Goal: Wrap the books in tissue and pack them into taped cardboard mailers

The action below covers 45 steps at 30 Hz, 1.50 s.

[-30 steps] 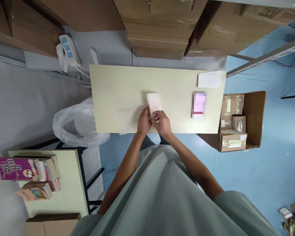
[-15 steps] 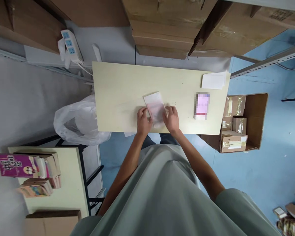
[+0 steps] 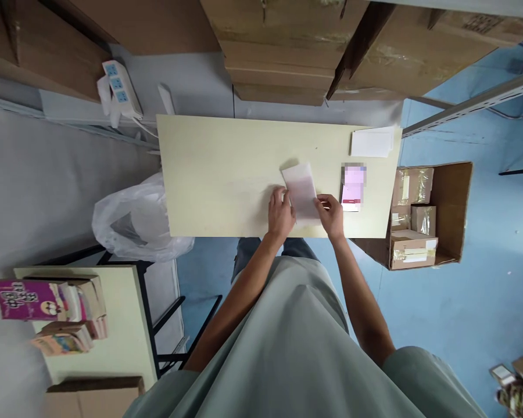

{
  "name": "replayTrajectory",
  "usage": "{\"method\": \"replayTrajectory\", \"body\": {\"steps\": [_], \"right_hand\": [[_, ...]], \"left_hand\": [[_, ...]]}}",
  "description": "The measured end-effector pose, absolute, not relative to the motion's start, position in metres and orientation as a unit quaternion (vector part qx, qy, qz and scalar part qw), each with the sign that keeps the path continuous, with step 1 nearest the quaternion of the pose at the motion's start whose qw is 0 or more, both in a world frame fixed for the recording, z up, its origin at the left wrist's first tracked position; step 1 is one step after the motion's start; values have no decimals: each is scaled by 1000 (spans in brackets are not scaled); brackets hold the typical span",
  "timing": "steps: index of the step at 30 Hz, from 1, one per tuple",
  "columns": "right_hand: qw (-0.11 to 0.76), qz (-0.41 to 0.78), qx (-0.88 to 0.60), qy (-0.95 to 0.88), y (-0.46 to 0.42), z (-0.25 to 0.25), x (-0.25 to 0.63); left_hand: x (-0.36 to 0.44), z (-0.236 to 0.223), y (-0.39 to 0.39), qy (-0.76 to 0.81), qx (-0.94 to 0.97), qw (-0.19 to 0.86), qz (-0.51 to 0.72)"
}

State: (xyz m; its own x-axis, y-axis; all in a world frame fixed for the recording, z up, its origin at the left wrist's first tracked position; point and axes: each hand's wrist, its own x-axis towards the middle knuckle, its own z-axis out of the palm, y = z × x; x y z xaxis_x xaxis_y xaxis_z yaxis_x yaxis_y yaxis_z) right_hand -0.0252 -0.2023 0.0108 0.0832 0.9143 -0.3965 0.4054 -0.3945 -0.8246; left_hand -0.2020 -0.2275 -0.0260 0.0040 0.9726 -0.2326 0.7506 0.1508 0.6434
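The pale packet has slid toward 3 o'clock along the worktop [image 3: 218, 174], so the pale packet [image 3: 304, 194] now lies closer to the blurred pink item [image 3: 353, 188], with handling seemingly unfinished. The right hand [image 3: 331, 216] pinches its 4 o'clock edge between thumb and finger; the left hand [image 3: 281, 216] rests bent fingers at its 8 o'clock edge, though whether it grips I cannot tell. The worktop's rim is near at 6 o'clock, the white slips [image 3: 372, 143] sit toward 2 o'clock, and most room for moving stretches toward 9 o'clock
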Motion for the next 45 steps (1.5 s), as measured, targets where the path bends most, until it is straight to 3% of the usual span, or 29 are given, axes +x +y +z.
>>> {"method": "replayTrajectory", "body": {"steps": [5, 10, 19, 25, 32, 39, 45], "right_hand": [[274, 424, -702, -502, -210, 35, -14], [254, 376, -664, -595, -221, 35, -40], [81, 300, -632, -710, -236, -28, -132], [50, 322, -630, -705, -229, -33, -134], [147, 320, -687, -636, -234, -17, -68], [231, 448, -696, -510, -231, -12, -52], [225, 453, -642, -576, -217, 36, -58]], "left_hand": [[-177, -25, -220, 626, 687, 348, 125], [-222, -31, -238, 635, 688, 332, 119], [-290, -39, -268, 612, 706, 339, 108], [-279, -40, -266, 630, 693, 327, 129], [-258, -37, -265, 670, 661, 308, 141], [-236, -35, -262, 699, 634, 300, 137], [-219, -32, -256, 697, 625, 313, 160]]}}
